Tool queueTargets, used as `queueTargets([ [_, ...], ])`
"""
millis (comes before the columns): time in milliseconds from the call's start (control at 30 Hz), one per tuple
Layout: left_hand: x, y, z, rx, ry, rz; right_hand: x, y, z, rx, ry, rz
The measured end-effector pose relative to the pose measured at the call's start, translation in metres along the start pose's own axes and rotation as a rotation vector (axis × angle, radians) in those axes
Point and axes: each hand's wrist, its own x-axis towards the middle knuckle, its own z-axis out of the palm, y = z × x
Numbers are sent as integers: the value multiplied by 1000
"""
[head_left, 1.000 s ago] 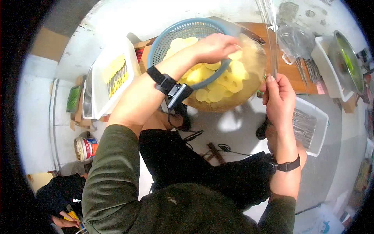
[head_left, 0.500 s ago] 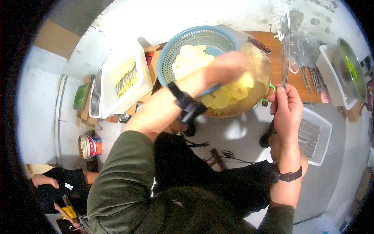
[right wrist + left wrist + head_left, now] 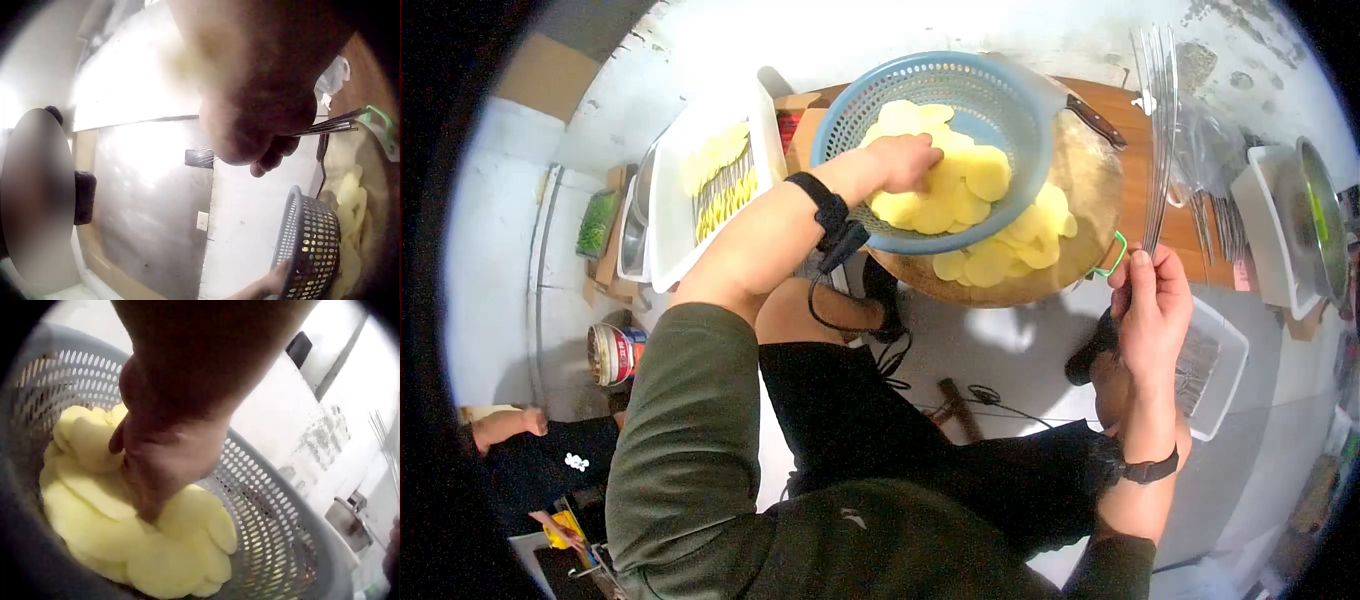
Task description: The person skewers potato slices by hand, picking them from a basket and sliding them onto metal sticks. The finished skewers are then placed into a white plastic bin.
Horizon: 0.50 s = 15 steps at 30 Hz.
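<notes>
A blue colander [image 3: 990,95] holds pale yellow potato slices [image 3: 960,185] and leans on a round wooden board [image 3: 1090,190] that carries more slices [image 3: 1010,250]. My left hand [image 3: 905,162] is inside the colander [image 3: 269,512], fingers curled down into the potato slices [image 3: 181,544] and gripping one. My right hand [image 3: 1148,300], just right of the board, pinches a bundle of thin metal skewers [image 3: 1160,120] that stand upright. The right wrist view shows the skewers [image 3: 325,128] sticking out from my right hand [image 3: 275,150], with the colander [image 3: 309,247] below.
A white tray [image 3: 675,250] with skewered potato slices sits at the left. A second white tray [image 3: 1225,385] of skewers lies by my right knee. A knife [image 3: 1095,120] rests on the board's far edge. A metal pot [image 3: 1325,225] is at far right; a tin [image 3: 615,355] stands on the floor.
My left hand has drawn back from the slices on the board into the colander. My right hand has stayed by the board's edge with the skewers.
</notes>
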Motion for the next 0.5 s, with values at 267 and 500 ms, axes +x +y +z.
queueTargets([
  [267,15,-33,-2,-132,95,-135,3,0,5,-17,1,27],
  [500,12,-1,-1,-82,113,62,5,3,6,-23,-22,21],
])
